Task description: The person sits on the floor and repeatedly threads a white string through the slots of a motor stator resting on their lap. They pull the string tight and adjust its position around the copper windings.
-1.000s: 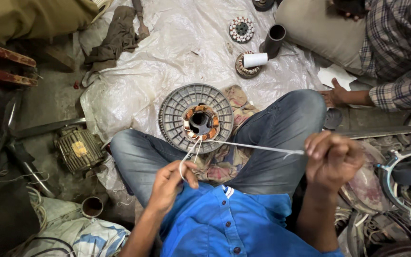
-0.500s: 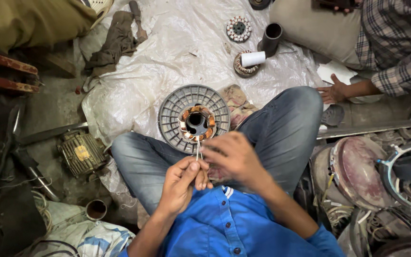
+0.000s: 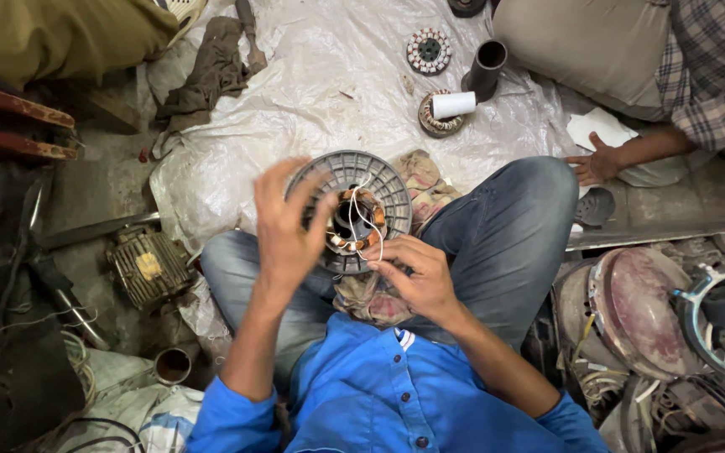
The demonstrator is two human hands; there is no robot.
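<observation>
A round grey finned motor housing (image 3: 383,179) with copper windings in its middle rests on a cloth between my crossed legs. My left hand (image 3: 285,220) lies over its left side, fingers spread against the rim. My right hand (image 3: 413,274) sits at the housing's near edge and pinches a thin white string (image 3: 366,225) that runs up into the windings.
White plastic sheet (image 3: 312,92) covers the floor ahead, with a white spool (image 3: 452,104), a dark tube (image 3: 486,67) and a small wound stator (image 3: 429,50) on it. Another person sits at the upper right, hand (image 3: 595,162) on the floor. Motor (image 3: 148,267) left, metal parts right.
A second ago my right hand was far out to the right, pulling the string taut. It has come back to the housing, and my left hand has moved up onto the housing's left rim.
</observation>
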